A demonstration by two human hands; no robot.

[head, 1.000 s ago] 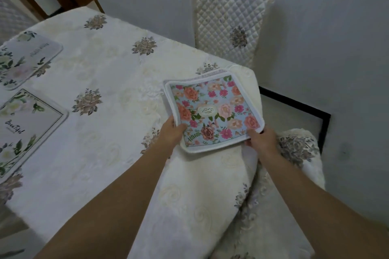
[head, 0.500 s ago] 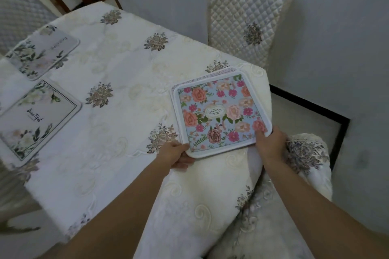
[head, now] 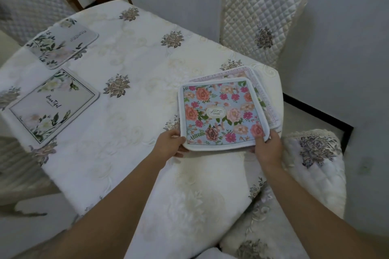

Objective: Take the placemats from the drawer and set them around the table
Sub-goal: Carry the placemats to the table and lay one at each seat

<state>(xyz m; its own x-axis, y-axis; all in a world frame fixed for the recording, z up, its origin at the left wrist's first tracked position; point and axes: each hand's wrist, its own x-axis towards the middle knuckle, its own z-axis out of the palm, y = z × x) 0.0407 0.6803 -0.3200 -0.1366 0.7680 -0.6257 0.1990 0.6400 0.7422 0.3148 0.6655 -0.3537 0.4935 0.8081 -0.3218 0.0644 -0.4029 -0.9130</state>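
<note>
At the upper left of the frame a pale placemat with white flowers (head: 63, 47) lies flat on the table (head: 136, 64), near the far edge. Just below it, at the middle left, a second white-flower placemat (head: 53, 106) lies flat too, close to the left edge of the table. These two places look finished.

Moving to the centre right, the left hand (head: 171, 144) pinches the lower left corner of a blue placemat with pink and orange roses (head: 223, 114); the thumb is on top and the fingers are curled under the edge. The right hand (head: 267, 149) holds the lower right corner in the same way, with the thumb on the printed face. This blue placemat sits on the near right corner of the table, on top of one more mat, a pale placemat with a lettered border (head: 266, 98), which shows only as a strip above and to the right. I cannot tell if more mats are hidden under it.

To the right stand two chairs with quilted covers, one (head: 261, 20) at the upper right and one (head: 315, 166) at the lower right.

By my judgement about half of the work is done: two mats are set, and at least two, stacked here, must be separated and placed before these chairs.
</note>
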